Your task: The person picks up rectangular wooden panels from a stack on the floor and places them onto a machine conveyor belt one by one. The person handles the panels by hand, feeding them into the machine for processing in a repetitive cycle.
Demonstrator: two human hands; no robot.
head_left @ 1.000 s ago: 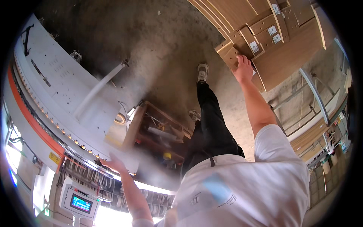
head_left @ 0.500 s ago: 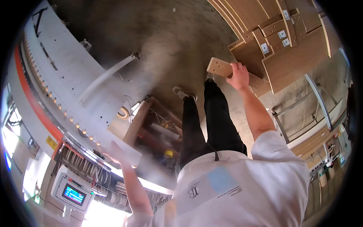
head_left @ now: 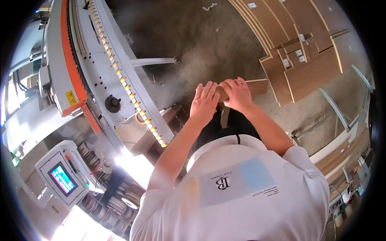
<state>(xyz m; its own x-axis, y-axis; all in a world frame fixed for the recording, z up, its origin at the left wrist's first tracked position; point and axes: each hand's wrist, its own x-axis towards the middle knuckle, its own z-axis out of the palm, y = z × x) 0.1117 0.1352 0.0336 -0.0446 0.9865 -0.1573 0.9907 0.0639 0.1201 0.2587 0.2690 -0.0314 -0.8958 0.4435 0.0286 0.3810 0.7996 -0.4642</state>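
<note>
A narrow brown wooden board (head_left: 257, 86) is held crosswise in front of my body, above my legs. My right hand (head_left: 238, 96) is closed around its middle, fingers over the far side, and the board's right end sticks out past it. At the left end my left hand (head_left: 204, 105) grips the board, fingers laid over it and covering that end. Both thumbs are mostly hidden. To the left runs a long machine (head_left: 138, 86) with a row of yellow-and-white rollers (head_left: 128, 87) along its edge.
Stacked brown panels (head_left: 311, 84) with white labels lie at the far right. A control screen (head_left: 62, 179) stands at the lower left, near rolls of edge banding (head_left: 116, 207). A white support arm (head_left: 155, 62) juts from the machine over the floor. Metal rails (head_left: 334, 108) stand at right.
My left hand has left the machine's edge and come to the board. My right hand has brought the board in closer and to the left. The view has turned.
</note>
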